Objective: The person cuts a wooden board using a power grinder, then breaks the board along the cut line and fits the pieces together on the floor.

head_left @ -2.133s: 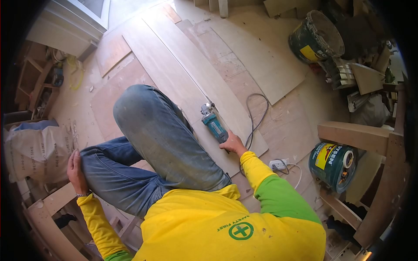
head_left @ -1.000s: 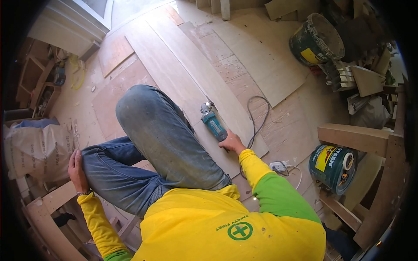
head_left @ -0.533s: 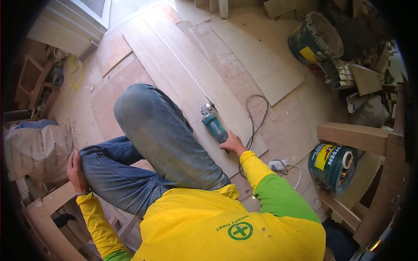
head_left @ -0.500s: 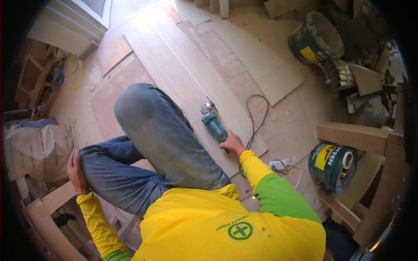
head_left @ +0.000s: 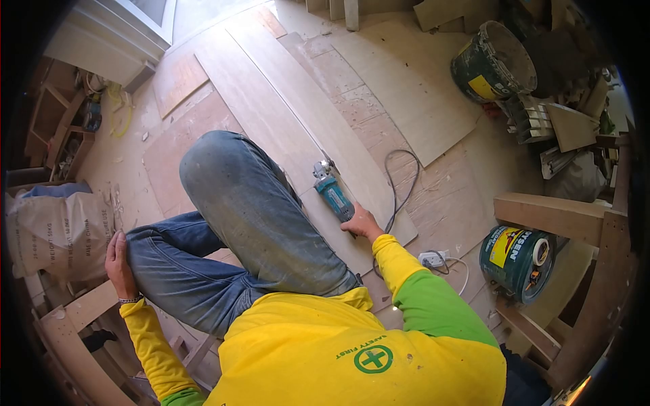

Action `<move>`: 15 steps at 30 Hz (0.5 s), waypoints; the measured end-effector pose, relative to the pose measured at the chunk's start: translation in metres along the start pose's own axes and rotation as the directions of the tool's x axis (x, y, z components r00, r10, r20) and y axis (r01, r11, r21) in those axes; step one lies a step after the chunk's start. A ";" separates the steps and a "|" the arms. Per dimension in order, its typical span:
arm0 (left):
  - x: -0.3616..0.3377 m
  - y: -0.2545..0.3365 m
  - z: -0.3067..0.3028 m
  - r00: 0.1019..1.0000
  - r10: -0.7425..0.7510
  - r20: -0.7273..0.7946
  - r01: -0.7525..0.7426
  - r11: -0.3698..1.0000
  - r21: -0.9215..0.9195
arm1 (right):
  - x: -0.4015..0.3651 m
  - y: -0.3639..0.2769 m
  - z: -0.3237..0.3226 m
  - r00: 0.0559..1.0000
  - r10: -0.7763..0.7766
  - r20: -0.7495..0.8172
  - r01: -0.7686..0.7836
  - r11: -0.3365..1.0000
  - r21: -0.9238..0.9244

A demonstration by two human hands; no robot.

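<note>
My right hand (head_left: 361, 222) is wrapped round the rear end of a teal angle grinder (head_left: 333, 196). The grinder's metal head points away from me and lies over a long pale board (head_left: 284, 115), at the near end of a straight line that runs along the board's length. My left hand (head_left: 120, 266) rests flat against my bent knee with its fingers stretched out, holding nothing. A dark power cord (head_left: 414, 177) loops on the floor to the right of the grinder.
A white power strip (head_left: 432, 259) lies right of my forearm. Green buckets stand at the right (head_left: 518, 256) and far right (head_left: 482, 73). A wooden frame (head_left: 552, 215) rises beside me. Paper sacks (head_left: 64, 227) are at the left. Another thin board (head_left: 406, 88) lies beyond the cord.
The whole view has shifted very slightly. Both hands and the grinder stay in the same places.
</note>
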State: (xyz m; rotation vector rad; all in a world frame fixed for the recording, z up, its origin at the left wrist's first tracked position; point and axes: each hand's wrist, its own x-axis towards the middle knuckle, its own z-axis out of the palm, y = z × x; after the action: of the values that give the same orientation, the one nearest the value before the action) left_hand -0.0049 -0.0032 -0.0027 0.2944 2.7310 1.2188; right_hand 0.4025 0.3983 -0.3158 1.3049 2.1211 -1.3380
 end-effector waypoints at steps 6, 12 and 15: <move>-0.001 0.001 0.000 1.000 0.013 -0.005 -0.013 1.000 0.026 | -0.002 0.004 0.000 1.000 -0.001 0.003 0.001 1.000 -0.006; 0.002 -0.001 0.000 1.000 0.022 0.002 -0.022 1.000 0.018 | -0.009 0.011 -0.001 1.000 0.017 0.003 -0.017 1.000 0.007; 0.001 -0.005 0.000 1.000 0.023 0.009 -0.023 1.000 -0.020 | -0.007 0.010 0.001 1.000 0.023 0.007 -0.023 1.000 -0.011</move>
State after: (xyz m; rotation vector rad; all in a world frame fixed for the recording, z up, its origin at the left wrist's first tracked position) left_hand -0.0067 -0.0063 -0.0067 0.3296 2.7134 1.2466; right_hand 0.4148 0.3955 -0.3172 1.3146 2.0995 -1.3185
